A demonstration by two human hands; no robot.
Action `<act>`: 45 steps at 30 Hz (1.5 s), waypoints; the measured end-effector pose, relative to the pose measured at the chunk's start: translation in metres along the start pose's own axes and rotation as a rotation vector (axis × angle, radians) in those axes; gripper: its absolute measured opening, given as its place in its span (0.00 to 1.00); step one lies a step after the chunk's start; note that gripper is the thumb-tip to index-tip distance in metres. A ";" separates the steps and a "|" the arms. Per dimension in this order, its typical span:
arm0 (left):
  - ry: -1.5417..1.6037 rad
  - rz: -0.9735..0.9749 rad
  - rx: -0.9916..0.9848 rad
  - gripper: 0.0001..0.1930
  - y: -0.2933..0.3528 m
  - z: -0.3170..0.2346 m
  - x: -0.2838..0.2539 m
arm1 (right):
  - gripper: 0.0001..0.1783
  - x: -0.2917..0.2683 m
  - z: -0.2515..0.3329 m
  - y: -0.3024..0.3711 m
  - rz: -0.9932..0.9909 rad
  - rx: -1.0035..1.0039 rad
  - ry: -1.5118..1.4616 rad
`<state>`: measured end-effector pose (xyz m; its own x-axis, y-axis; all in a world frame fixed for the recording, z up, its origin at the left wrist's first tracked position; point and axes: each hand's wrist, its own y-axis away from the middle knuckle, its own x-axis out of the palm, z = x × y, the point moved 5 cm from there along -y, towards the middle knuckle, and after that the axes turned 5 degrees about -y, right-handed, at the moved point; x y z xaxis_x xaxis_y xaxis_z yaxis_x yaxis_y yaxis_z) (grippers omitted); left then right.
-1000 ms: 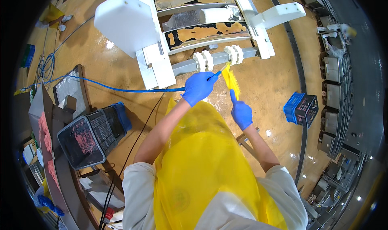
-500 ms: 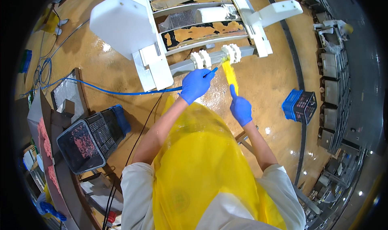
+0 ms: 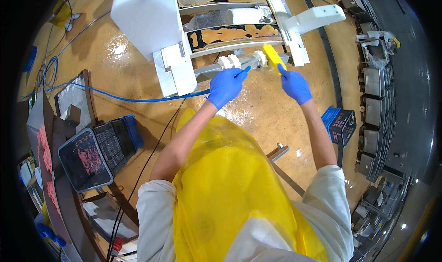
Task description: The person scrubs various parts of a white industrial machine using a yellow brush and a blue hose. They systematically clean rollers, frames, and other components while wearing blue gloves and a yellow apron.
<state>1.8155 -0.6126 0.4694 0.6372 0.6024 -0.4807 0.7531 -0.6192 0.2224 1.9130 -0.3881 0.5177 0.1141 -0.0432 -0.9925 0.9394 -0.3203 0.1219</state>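
Note:
My left hand (image 3: 225, 87), in a blue glove, is closed around the end of a blue hose (image 3: 152, 99) and points its tip toward the machine's near bar. In my gloved right hand (image 3: 295, 84) is a yellow brush (image 3: 273, 58), gripped by its handle and tilted up to the left. The brush head is by the right-hand white sprocket (image 3: 260, 58) on the metal shaft; whether it touches cannot be seen. A second white sprocket (image 3: 229, 61) sits further left, just beyond my left hand. Both belong to a white and steel conveyor frame (image 3: 179, 73).
Left of me stands a dark crate (image 3: 86, 160) with pink scraps inside, beside a metal trough (image 3: 64, 202) holding pink material. A blue and black basket (image 3: 340, 125) is on the wet floor at right. A black cable (image 3: 152, 158) runs past my left arm. Equipment lines the far right.
My right hand has moved up and to the right with the brush, which now tilts the other way. My left hand stays nearly in place with the hose.

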 end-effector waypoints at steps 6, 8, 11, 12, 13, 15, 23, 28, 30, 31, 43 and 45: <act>-0.099 -0.040 -0.031 0.17 0.004 0.003 0.000 | 0.20 -0.028 0.012 -0.010 -0.196 -0.078 -0.304; -0.164 -0.091 -0.049 0.16 0.007 0.007 -0.003 | 0.20 0.003 0.055 0.000 0.029 -0.095 -0.555; -0.192 -0.147 -0.108 0.15 0.025 0.025 -0.021 | 0.25 0.043 0.099 0.041 0.047 -0.170 -0.535; -0.164 -0.143 -0.137 0.15 0.031 0.033 -0.026 | 0.27 0.035 0.096 0.053 0.045 -0.221 -0.547; -0.142 -0.169 -0.177 0.15 0.037 0.049 -0.037 | 0.26 0.022 0.092 0.063 0.069 -0.201 -0.460; -0.001 -0.202 -0.030 0.14 0.046 0.073 -0.023 | 0.24 -0.005 0.095 0.068 0.026 -0.247 -0.626; -0.163 -0.234 0.039 0.16 0.047 0.058 -0.034 | 0.27 0.076 0.076 0.050 0.110 -0.181 -0.759; -0.245 -0.140 -0.024 0.18 0.059 0.042 -0.033 | 0.26 0.083 0.094 -0.034 0.266 -0.144 -1.079; -0.231 -0.088 -0.117 0.18 0.063 0.036 -0.040 | 0.27 0.104 0.101 -0.049 0.236 -0.179 -1.118; -0.231 -0.069 -0.172 0.18 0.067 0.037 -0.046 | 0.28 0.118 0.102 -0.050 0.196 -0.264 -0.966; -0.218 -0.275 0.096 0.16 0.057 0.051 -0.008 | 0.24 0.156 0.073 -0.058 0.334 -0.157 -1.184; -0.190 -0.342 0.200 0.15 0.042 0.065 0.017 | 0.20 0.123 0.092 -0.038 0.502 -0.063 -1.314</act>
<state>1.8473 -0.6606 0.4156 0.3008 0.6981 -0.6497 0.8574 -0.4963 -0.1362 1.8618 -0.4685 0.3911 0.0889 -0.9897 -0.1120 0.9062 0.0337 0.4214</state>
